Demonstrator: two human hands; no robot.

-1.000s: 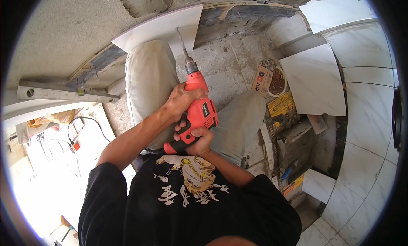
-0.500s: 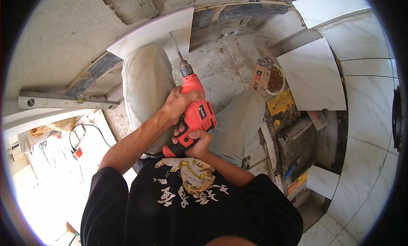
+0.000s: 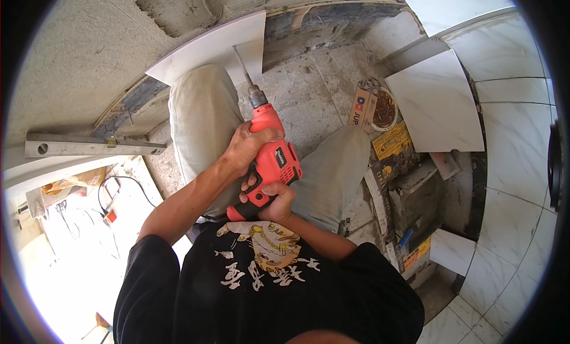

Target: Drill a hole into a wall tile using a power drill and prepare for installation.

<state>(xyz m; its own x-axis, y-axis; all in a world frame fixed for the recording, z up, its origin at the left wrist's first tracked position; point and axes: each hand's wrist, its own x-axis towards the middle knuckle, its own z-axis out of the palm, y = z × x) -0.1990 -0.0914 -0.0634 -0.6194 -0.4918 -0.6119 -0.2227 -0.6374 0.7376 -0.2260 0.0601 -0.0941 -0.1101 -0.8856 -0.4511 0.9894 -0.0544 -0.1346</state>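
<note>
A red-and-black power drill (image 3: 274,160) is held in both of my hands, pointing up and away from me. My left hand (image 3: 246,143) wraps over the drill's front body. My right hand (image 3: 274,201) is closed around the rear handle, thumb on top. The long bit (image 3: 240,62) reaches to the face of a white tile (image 3: 249,32) standing against the low wall; whether the tip touches it I cannot tell. My left knee (image 3: 205,94) is bent close to that tile, partly covering its lower edge.
A metal level (image 3: 89,143) lies at left, above a bright area with cords (image 3: 133,180). To the right are a cardboard box (image 3: 362,106), a round tub (image 3: 386,112), a leaning white tile (image 3: 436,103), a blue-handled tool (image 3: 405,237) and a tiled wall (image 3: 516,154).
The whole view has shifted slightly, with the tile and drill appearing a little farther left. Both hands keep the same grip on the drill.
</note>
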